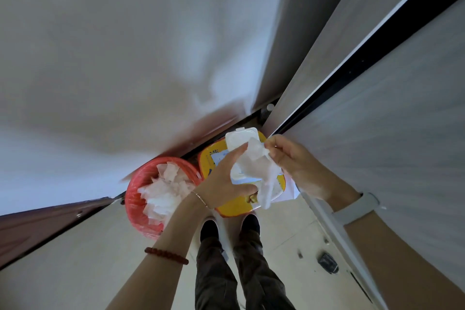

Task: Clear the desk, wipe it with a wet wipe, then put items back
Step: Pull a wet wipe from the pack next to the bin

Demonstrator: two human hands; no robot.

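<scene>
At lower centre, the left hand (221, 184) grips the yellow plastic wet-wipe pack (239, 205), flip lid open; the right hand (299, 166) pinches a white wet wipe (256, 166) emerging from it. Just left, a red round bin (136, 199) holds crumpled tissues against the wall edge.

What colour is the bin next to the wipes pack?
Red, with white crumpled wipes inside. The bin shows best in the head view, left of the yellow wipes pack.

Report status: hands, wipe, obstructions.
Left hand holds wipes pack, lid open. Right hand pinches wet wipe, partly drawn out. Red bin beside; nothing blocking.
</scene>
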